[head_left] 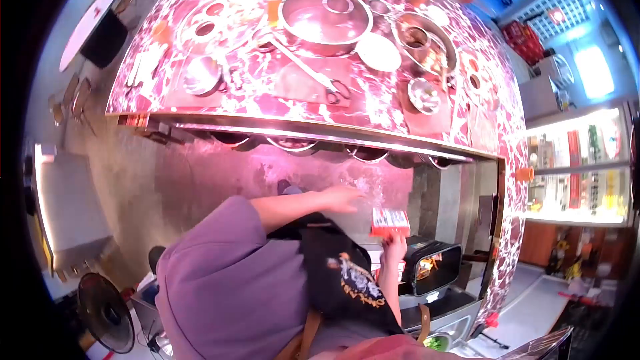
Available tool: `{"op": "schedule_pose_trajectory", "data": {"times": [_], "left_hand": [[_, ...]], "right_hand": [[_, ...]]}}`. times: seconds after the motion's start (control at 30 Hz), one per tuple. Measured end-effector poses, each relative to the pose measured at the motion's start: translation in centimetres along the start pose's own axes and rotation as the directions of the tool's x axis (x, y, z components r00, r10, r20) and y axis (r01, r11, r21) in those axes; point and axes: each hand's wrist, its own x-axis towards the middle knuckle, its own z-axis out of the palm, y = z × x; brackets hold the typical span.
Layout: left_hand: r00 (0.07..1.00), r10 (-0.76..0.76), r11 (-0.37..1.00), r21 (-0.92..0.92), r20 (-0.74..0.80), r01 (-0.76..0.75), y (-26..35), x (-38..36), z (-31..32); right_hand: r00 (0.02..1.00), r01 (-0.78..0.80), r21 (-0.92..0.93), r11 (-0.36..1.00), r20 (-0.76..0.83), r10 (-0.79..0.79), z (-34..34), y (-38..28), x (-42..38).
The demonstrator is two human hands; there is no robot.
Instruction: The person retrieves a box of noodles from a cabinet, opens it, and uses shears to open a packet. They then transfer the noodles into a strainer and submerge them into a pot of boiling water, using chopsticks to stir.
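- Floor (320, 177), grey, washed with pink light, lying between the person and the counter.
- Counter (380, 113), marbled in dark pink and white, crowded along its far side.
- Fridge (579, 153), lit, its shelves stocked, beyond the counter's right end.
- Person, in purple shirt (233, 280) and black apron (317, 243) with printed lettering.
- Fan (105, 313), black, at lower left.
- Appliance (437, 270), black, glossy-fronted, near the right hand.
- Pot (323, 47), wide, metal, on the counter.
- Pan (454, 60), right of the pot, with food and a small container inside.
- Plate (379, 52), white, oval, between pot and pan.
- Left hand (341, 199), reaching out over the floor, nearest the box; cannot tell whether its fingers are spread or pressed together.
- Right hand (395, 248), fingers pinching the box's near edge.
- Box (390, 222), red and white, raised in the right hand, just above the appliance in view.
- Scissors (339, 91), dark-handled, lying near the counter's front edge.
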Motion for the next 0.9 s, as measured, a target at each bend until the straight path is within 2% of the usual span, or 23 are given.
{"op": "schedule_pose_trajectory", "data": {"times": [0.03, 0.07, 0.1, 0.13, 0.2, 0.23, 0.3, 0.33, 0.37, 0.43, 0.47, 0.53, 0.57, 0.6, 0.63, 0.67, 0.7, 0.73, 0.77, 0.8, 0.83, 0.87, 0.9], "left_hand": [[0.991, 0.133, 0.99, 0.048, 0.02, -0.134, 1.4, 0.0, -1.6], [0.974, 0.226, 0.966, 0.138, -0.023, -0.221, 2.9, -0.5, -3.4], [0.955, 0.283, 0.919, 0.311, -0.093, -0.242, 4.3, -1.6, -5.9], [0.953, 0.282, 0.921, 0.312, -0.114, -0.235, 4.4, -2.5, -7.8], [0.899, 0.231, 0.947, 0.296, -0.371, -0.121, 4.0, -4.2, -11.3], [0.83, 0.273, 0.95, 0.271, -0.486, -0.154, 3.8, -5.5, -13.6], [0.741, 0.247, 0.96, 0.262, -0.624, -0.099, 3.4, -7.9, -16.2], [0.681, 0.247, 0.959, 0.273, -0.69, -0.071, 2.8, -8.9, -16.9], [0.67, 0.247, 0.96, 0.269, -0.7, -0.072, 2.1, -9.7, -17.2], [0.46, 0.171, 0.976, 0.213, -0.871, 0.04, 0.8, -11.0, -17.4], [0.441, 0.165, 0.977, 0.209, -0.882, 0.051, 0.2, -11.9, -17.4], [0.264, 0.122, 0.989, 0.138, -0.957, 0.046, -0.6, -13.9, -17.4], [0.201, 0.142, 0.98, 0.166, -0.969, 0.108, -0.9, -14.7, -17.4], [0.184, 0.144, 0.979, 0.167, -0.972, 0.12, -1.1, -15.7, -17.4], [0.21, 0.04, 0.993, 0.062, -0.977, 0.102, -1.4, -17.1, -17.3], [0.235, -0.065, 0.995, -0.045, -0.97, 0.089, -1.5, -18.2, -17.2], [0.247, -0.11, 0.993, -0.099, -0.963, 0.059, -1.2, -19.3, -17.4], [0.234, -0.119, 0.992, -0.103, -0.965, 0.078, -0.6, -20.3, -17.8], [0.28, -0.125, 0.989, -0.097, -0.952, 0.109, 0.1, -21.3, -18.1], [0.331, -0.134, 0.986, -0.091, -0.934, 0.141, 0.4, -22.2, -18.2], [0.362, -0.183, 0.98, -0.144, -0.914, 0.134, -0.5, -23.1, -17.7], [0.36, -0.153, 0.985, -0.112, -0.921, 0.131, -1.3, -24.1, -17.4], [0.356, -0.201, 0.978, -0.168, -0.913, 0.123, -0.1, -25.1, -17.7]], "right_hand": [[0.993, -0.007, 0.048, 0.999, 0.122, 0.001, 4.7, -1.2, -0.5], [0.971, -0.025, 0.095, 0.995, 0.238, 0.001, 9.0, -2.2, -1.2], [0.944, -0.046, 0.109, 0.993, 0.33, 0.007, 13.8, -4.4, -3.1], [0.907, -0.066, 0.129, 0.989, 0.42, 0.005, 18.5, -6.7, -5.1], [0.868, -0.06, 0.16, 0.985, 0.496, -0.028, 25.2, -8.9, -7.0], [0.833, -0.057, 0.113, 0.992, 0.554, -0.016, 27.2, -9.6, -6.7], [0.768, -0.028, 0.024, 0.999, 0.64, 0.006, 30.6, -11.0, -7.3], [0.767, -0.02, 0.017, 1.0, 0.641, 0.004, 32.3, -11.2, -7.7], [0.737, -0.018, -0.024, 1.0, 0.675, 0.03, 33.7, -11.3, -8.0], [0.662, -0.029, -0.112, 0.993, 0.742, 0.103, 36.2, -11.2, -8.2], [0.649, -0.023, -0.127, 0.992, 0.752, 0.111, 37.4, -10.9, -8.5], [0.64, 0.106, -0.263, 0.959, 0.756, 0.137, 39.6, -10.0, -9.4], [0.605, 0.355, -0.332, 0.874, 0.794, 0.056, 40.3, -9.4, -9.1], [0.547, 0.582, -0.368, 0.725, 0.837, -0.014, 40.8, -8.9, -8.7], [0.349, 0.872, -0.224, 0.435, 0.908, -0.233, 41.7, -9.4, -10.2], [0.069, 0.997, -0.051, 0.058, 0.93, -0.362, 42.4, -9.7, -11.7], [-0.17, 0.985, 0.145, -0.091, 0.893, -0.418, 43.5, -9.6, -12.5], [-0.179, 0.984, 0.162, -0.077, 0.894, -0.41, 44.1, -9.5, -12.1], [-0.263, 0.964, 0.266, -0.008, 0.948, -0.181, 44.4, -9.4, -11.2], [-0.353, 0.934, 0.348, 0.084, 0.935, 0.047, 44.6, -9.2, -10.4], [-0.347, 0.932, 0.328, 0.153, 0.93, 0.122, 45.0, -9.1, -10.0], [-0.421, 0.9, 0.396, 0.179, 0.898, 0.127, 45.4, -8.9, -9.6], [-0.448, 0.882, 0.406, 0.24, 0.879, 0.16, 45.9, -9.0, -9.5]]}}
